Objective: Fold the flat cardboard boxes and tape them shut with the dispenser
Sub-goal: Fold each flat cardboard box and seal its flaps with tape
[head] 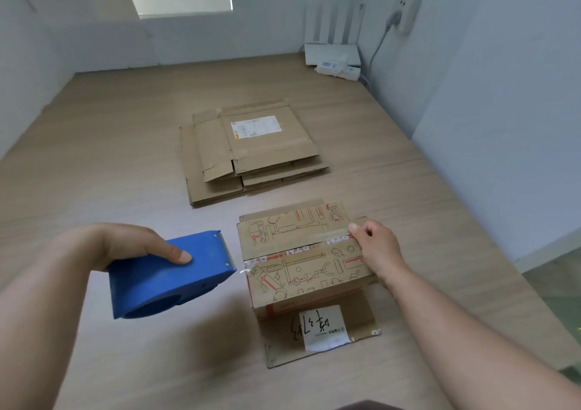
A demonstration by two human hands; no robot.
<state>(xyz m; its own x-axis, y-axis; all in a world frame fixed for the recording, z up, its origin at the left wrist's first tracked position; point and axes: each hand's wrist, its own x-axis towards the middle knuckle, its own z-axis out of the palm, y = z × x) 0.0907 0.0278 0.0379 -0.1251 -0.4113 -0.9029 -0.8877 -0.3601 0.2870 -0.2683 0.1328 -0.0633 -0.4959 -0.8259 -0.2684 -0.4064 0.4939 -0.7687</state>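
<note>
— Far left first?

— Left hand (pixel 138 246), clamped on a blue tape dispenser (pixel 169 277): thumb flat along its side, other fingers hidden underneath. Held above the wood-grain surface (pixel 94 158), toothed blade toward the box.

— And beside the blade?

— Printed cardboard box (pixel 301 265), folded up, top flaps closed. Clear tape (pixel 295 248) along the seam, its left end crinkled just beside the blade. White label (pixel 323 325) with handwriting on the near side.

— Behind it?

— Stack of flat cardboard boxes (pixel 251 149), well apart from the folded one, nothing between.

— Right side?

— Right hand (pixel 377 249) at the box's right end, thumb pressed on the tape, fingers curled over the edge and covering that corner. Far back in the corner, a white router (pixel 333 53) and a wall-mounted power strip (pixel 405 13).
</note>
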